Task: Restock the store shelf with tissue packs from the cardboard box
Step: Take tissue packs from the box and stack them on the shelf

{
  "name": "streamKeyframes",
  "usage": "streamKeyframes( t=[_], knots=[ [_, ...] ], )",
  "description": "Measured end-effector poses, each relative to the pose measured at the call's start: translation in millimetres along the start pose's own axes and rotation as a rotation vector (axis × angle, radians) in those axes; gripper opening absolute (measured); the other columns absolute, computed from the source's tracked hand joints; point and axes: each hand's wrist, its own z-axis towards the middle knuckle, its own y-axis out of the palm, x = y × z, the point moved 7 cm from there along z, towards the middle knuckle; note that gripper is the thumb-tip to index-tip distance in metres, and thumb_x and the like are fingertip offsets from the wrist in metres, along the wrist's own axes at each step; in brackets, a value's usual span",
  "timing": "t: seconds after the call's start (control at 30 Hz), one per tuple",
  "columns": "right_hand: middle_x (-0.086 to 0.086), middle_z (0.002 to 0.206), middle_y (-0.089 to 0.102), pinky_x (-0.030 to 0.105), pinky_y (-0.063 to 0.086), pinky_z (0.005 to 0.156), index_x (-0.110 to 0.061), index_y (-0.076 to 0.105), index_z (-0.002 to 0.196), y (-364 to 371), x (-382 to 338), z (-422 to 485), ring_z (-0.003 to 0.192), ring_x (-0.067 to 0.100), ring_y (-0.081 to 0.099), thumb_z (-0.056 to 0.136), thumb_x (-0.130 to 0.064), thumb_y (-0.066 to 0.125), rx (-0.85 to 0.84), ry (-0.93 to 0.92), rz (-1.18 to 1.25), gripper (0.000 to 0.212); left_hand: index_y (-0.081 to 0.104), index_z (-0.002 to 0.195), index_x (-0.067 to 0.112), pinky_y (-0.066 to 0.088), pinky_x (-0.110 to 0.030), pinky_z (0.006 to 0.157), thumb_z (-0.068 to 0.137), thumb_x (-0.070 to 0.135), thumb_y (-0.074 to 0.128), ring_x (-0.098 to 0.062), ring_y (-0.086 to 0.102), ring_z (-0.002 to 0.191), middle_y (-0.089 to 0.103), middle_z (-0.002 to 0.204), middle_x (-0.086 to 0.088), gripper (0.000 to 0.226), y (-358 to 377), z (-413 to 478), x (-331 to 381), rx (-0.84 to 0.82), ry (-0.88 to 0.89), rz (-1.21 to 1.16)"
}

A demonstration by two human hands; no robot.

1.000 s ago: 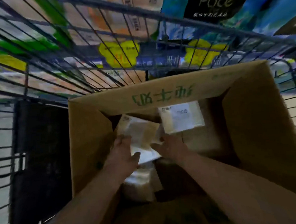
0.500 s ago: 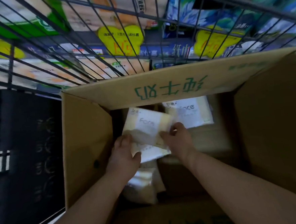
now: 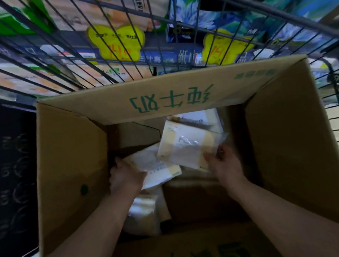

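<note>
Head view. Interior of the cardboard box, seen from above, standing in a wire cart; the store shelf with yellow price tags shows through the wires beyond the box's far wall.

Change: half a second earlier both hands met on a single pack near the box's centre. They have since parted, so that each now has its own pack. By this reading two packs are being separated for lifting, and neither has yet cleared the box's rim.

The left hand, near the box's left wall, has its fingers curled over the edge of the lower tissue pack, which lies tilted. The right hand, towards the box's right wall, pinches the near corner of the upper tissue pack, printed "Face", which overlaps the lower one.

A third pack lies against the box's far wall, and a fourth stands beside the left forearm, towards the box's near wall
</note>
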Motion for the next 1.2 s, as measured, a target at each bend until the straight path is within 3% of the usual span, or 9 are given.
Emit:
streamKeyframes(
  t=[0.33, 0.43, 0.53, 0.63, 0.77, 0.87, 1.07, 1.13, 1.2],
  knots=[
    [0.01, 0.128, 0.058, 0.031, 0.043, 0.091, -0.011, 0.048, 0.132, -2, -10, -14, 0.118, 0.027, 0.054, 0.092, -0.017, 0.058, -0.035, -0.063, 0.014, 0.041, -0.009, 0.15, 0.03, 0.038, -0.046, 0.106, 0.076, 0.013, 0.078, -0.035, 0.035, 0.135, 0.027, 0.153, -0.013, 0.116, -16, -20, -1, 0.044, 0.086, -0.493],
    [0.009, 0.126, 0.058, 0.031, 0.042, 0.09, -0.011, 0.047, 0.132, -9, -17, -25, 0.116, 0.026, 0.054, 0.093, -0.016, 0.057, -0.041, -0.073, 0.028, 0.041, 0.024, 0.148, 0.016, 0.048, -0.041, 0.092, 0.074, 0.015, 0.079, -0.033, 0.052, 0.121, 0.049, 0.139, -0.014, 0.092, -19, -33, -4, 0.018, 0.038, -0.602],
    [0.007, 0.118, 0.058, 0.032, 0.043, 0.09, -0.012, 0.048, 0.129, -18, -28, -43, 0.104, 0.021, 0.054, 0.093, -0.015, 0.056, -0.049, -0.083, 0.049, 0.037, 0.055, 0.121, 0.008, 0.052, -0.039, 0.082, 0.077, 0.018, 0.076, -0.029, 0.063, 0.098, 0.065, 0.109, -0.012, 0.05, -27, -57, -2, -0.03, 0.043, -0.642],
    [0.009, 0.114, 0.059, 0.036, 0.044, 0.09, -0.012, 0.05, 0.12, -30, -45, -68, 0.097, 0.018, 0.052, 0.093, -0.017, 0.057, -0.062, -0.102, 0.032, 0.028, 0.054, 0.11, 0.017, 0.051, -0.037, 0.077, 0.081, 0.012, 0.071, -0.024, 0.061, 0.087, 0.062, 0.091, -0.001, 0.035, -47, -87, 3, -0.048, 0.114, -0.748],
    [0.004, 0.105, 0.055, 0.033, 0.042, 0.083, -0.008, 0.049, 0.121, -48, -74, -103, 0.091, 0.015, 0.05, 0.094, -0.016, 0.054, -0.097, -0.158, 0.018, 0.029, 0.053, 0.109, 0.024, 0.054, -0.047, 0.084, 0.078, 0.014, 0.074, -0.027, 0.064, 0.095, 0.065, 0.102, -0.005, 0.039, -78, -129, 3, -0.052, 0.155, -0.86],
    [0.002, 0.101, 0.057, 0.028, 0.042, 0.079, -0.012, 0.05, 0.116, -62, -100, -130, 0.088, 0.014, 0.052, 0.095, -0.014, 0.054, -0.138, -0.217, 0.045, 0.022, 0.06, 0.103, 0.028, 0.053, -0.059, 0.083, 0.059, 0.024, 0.08, -0.035, 0.067, 0.097, 0.068, 0.107, -0.011, 0.049, -96, -152, -1, -0.067, 0.165, -0.979],
    [-0.009, 0.085, 0.057, -0.001, 0.039, 0.054, -0.014, 0.05, 0.103, -83, -145, -171, 0.078, 0.007, 0.055, 0.092, -0.006, 0.056, -0.173, -0.362, 0.119, 0.015, 0.052, 0.108, 0.01, 0.051, -0.023, 0.041, 0.087, -0.008, 0.055, -0.021, 0.064, 0.072, 0.063, 0.09, -0.009, 0.027, -147, -220, 17, -0.037, 0.275, -1.127],
    [-0.003, 0.088, 0.062, 0.004, 0.043, 0.058, -0.013, 0.054, 0.102, -87, -157, -183, 0.077, 0.009, 0.057, 0.092, -0.008, 0.058, -0.197, -0.375, 0.144, 0.013, 0.054, 0.1, 0.011, 0.053, -0.025, 0.044, 0.087, -0.01, 0.055, -0.019, 0.068, 0.065, 0.064, 0.09, -0.012, 0.025, -162, -237, 18, -0.007, 0.317, -1.163],
    [0.003, 0.095, 0.066, 0.021, 0.05, 0.073, -0.015, 0.057, 0.105, -89, -170, -196, 0.081, 0.016, 0.062, 0.091, -0.013, 0.06, -0.221, -0.389, 0.178, 0.015, 0.055, 0.102, 0.013, 0.057, -0.037, 0.062, 0.085, -0.005, 0.061, -0.024, 0.069, 0.08, 0.065, 0.103, -0.018, 0.026, -177, -249, 14, 0.046, 0.342, -1.175]
  ],
)
